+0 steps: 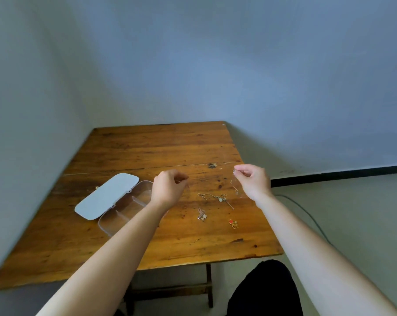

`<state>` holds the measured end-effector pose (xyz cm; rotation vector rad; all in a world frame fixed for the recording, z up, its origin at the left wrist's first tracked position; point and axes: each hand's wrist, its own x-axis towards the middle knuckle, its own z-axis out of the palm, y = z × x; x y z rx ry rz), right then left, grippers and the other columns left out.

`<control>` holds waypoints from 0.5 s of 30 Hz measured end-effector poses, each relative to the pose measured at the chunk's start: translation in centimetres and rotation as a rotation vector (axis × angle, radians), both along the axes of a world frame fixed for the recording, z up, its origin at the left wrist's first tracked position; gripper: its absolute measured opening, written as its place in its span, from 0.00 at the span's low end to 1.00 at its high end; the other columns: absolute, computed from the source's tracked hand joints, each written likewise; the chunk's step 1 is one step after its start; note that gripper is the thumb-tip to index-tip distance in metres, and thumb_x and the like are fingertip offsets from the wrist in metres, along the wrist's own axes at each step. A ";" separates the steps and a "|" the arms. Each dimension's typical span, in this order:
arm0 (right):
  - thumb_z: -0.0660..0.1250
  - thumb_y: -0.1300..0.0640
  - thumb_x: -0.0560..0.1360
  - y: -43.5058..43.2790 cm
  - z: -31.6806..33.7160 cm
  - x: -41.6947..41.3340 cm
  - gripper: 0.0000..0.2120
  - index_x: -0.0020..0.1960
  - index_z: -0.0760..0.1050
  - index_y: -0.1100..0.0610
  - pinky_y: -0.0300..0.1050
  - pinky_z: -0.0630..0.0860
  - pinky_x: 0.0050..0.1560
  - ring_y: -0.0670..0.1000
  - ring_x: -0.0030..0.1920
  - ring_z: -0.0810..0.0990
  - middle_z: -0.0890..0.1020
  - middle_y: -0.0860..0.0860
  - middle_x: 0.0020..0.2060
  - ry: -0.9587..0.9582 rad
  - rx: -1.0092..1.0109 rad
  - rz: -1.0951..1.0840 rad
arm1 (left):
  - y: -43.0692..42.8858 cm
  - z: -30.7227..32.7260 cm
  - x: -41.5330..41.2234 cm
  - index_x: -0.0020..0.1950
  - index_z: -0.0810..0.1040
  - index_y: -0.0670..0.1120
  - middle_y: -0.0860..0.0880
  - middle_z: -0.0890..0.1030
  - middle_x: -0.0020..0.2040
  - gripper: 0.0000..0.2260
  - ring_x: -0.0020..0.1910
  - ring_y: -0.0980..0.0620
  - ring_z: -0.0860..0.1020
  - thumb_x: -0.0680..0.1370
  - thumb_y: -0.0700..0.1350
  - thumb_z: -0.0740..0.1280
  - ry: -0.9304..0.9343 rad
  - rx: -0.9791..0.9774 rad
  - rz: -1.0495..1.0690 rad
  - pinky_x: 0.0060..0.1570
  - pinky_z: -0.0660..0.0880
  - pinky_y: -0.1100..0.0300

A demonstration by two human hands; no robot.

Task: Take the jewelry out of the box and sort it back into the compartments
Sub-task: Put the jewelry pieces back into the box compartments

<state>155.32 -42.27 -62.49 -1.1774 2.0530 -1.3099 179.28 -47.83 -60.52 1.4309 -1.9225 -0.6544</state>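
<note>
A clear plastic box (145, 190) with compartments lies open on the wooden table (129, 153), its pale blue lid (107, 196) folded back to the left. My right hand (253, 180) pinches one end of a thin chain (233, 182) that hangs from the fingertips above the table. My left hand (169, 188) hovers beside the box with thumb and finger pinched; whether it holds the chain's other end is too fine to see. On the table lie a silver chain with a pale pendant (216, 198), a rose-gold piece (202, 214) and a red and gold piece (233, 223).
The table stands in a corner against grey-blue walls. A dark cable (307, 213) runs over the floor to the right. My dark-clothed knee (265, 290) shows below the table's front edge. A small gold bit (97, 188) lies left of the lid.
</note>
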 end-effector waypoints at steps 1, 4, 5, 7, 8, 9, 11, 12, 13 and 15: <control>0.71 0.55 0.77 0.1 0.6 0.5 0.08 0.55 0.85 0.49 0.36 0.73 0.51 0.44 0.52 0.81 0.85 0.45 0.52 -0.007 -0.032 0.001 | 0.3 0.6 0.7 0.50 0.85 0.48 0.53 0.84 0.42 0.06 0.43 0.55 0.82 0.74 0.42 0.74 0.062 0.019 0.005 0.47 0.81 0.56; 0.71 0.56 0.77 0.4 2.8 2.2 0.07 0.54 0.84 0.48 0.30 0.72 0.47 0.43 0.51 0.82 0.84 0.38 0.46 -0.038 -0.125 0.000 | 1.4 2.5 2.8 0.51 0.83 0.47 0.50 0.84 0.43 0.09 0.43 0.52 0.83 0.73 0.41 0.76 0.218 0.070 0.043 0.46 0.81 0.55; 0.71 0.56 0.77 0.5 3.6 2.9 0.07 0.53 0.84 0.47 0.33 0.75 0.50 0.42 0.51 0.82 0.83 0.36 0.45 -0.052 -0.159 0.013 | 1.7 3.1 3.5 0.50 0.83 0.47 0.49 0.84 0.43 0.08 0.43 0.51 0.83 0.72 0.41 0.76 0.254 0.068 0.055 0.45 0.82 0.55; 0.71 0.56 0.77 0.5 5.2 4.2 0.08 0.50 0.83 0.43 0.43 0.80 0.56 0.43 0.50 0.84 0.83 0.36 0.44 -0.076 -0.224 0.049 | 2.5 4.3 5.1 0.48 0.84 0.47 0.49 0.84 0.42 0.05 0.43 0.50 0.83 0.73 0.41 0.76 0.309 0.058 0.068 0.44 0.82 0.56; 0.71 0.56 0.77 0.5 6.0 4.9 0.08 0.48 0.82 0.42 0.47 0.81 0.57 0.44 0.49 0.84 0.84 0.37 0.45 -0.087 -0.253 0.066 | 2.8 4.8 6.0 0.47 0.84 0.47 0.49 0.84 0.42 0.04 0.42 0.50 0.83 0.74 0.41 0.75 0.324 0.049 0.077 0.43 0.82 0.57; 0.71 0.56 0.77 0.4 6.8 5.6 0.09 0.47 0.82 0.41 0.49 0.81 0.57 0.45 0.49 0.84 0.84 0.39 0.45 -0.099 -0.284 0.082 | 3.2 5.3 6.9 0.47 0.84 0.48 0.49 0.84 0.41 0.04 0.40 0.51 0.83 0.74 0.41 0.74 0.334 0.038 0.086 0.40 0.82 0.59; 0.71 0.58 0.76 0.1 8.2 7.3 0.10 0.47 0.82 0.42 0.51 0.82 0.56 0.46 0.47 0.85 0.86 0.43 0.44 -0.141 -0.346 0.110 | 3.7 6.1 8.7 0.47 0.83 0.49 0.49 0.85 0.40 0.03 0.36 0.54 0.83 0.75 0.42 0.74 0.372 0.022 0.101 0.34 0.79 0.65; 0.71 0.59 0.76 0.0 8.8 8.2 0.10 0.47 0.82 0.43 0.51 0.83 0.54 0.46 0.46 0.85 0.86 0.45 0.42 -0.170 -0.373 0.122 | 3.8 6.4 9.6 0.46 0.83 0.50 0.49 0.85 0.40 0.03 0.36 0.55 0.83 0.75 0.42 0.74 0.389 0.015 0.107 0.34 0.79 0.66; 0.71 0.60 0.76 -0.1 9.3 9.1 0.09 0.47 0.83 0.45 0.51 0.83 0.52 0.47 0.44 0.86 0.86 0.46 0.41 -0.195 -0.394 0.136 | 3.9 6.6 10.5 0.46 0.83 0.50 0.49 0.85 0.39 0.04 0.37 0.54 0.84 0.75 0.42 0.74 0.392 0.006 0.116 0.35 0.79 0.65; 0.70 0.61 0.76 -0.4 10.3 10.9 0.08 0.48 0.83 0.48 0.48 0.84 0.50 0.48 0.43 0.86 0.86 0.48 0.41 -0.229 -0.423 0.175 | 4.0 6.7 12.1 0.44 0.83 0.51 0.50 0.85 0.40 0.04 0.38 0.53 0.84 0.74 0.42 0.75 0.383 -0.005 0.139 0.38 0.80 0.62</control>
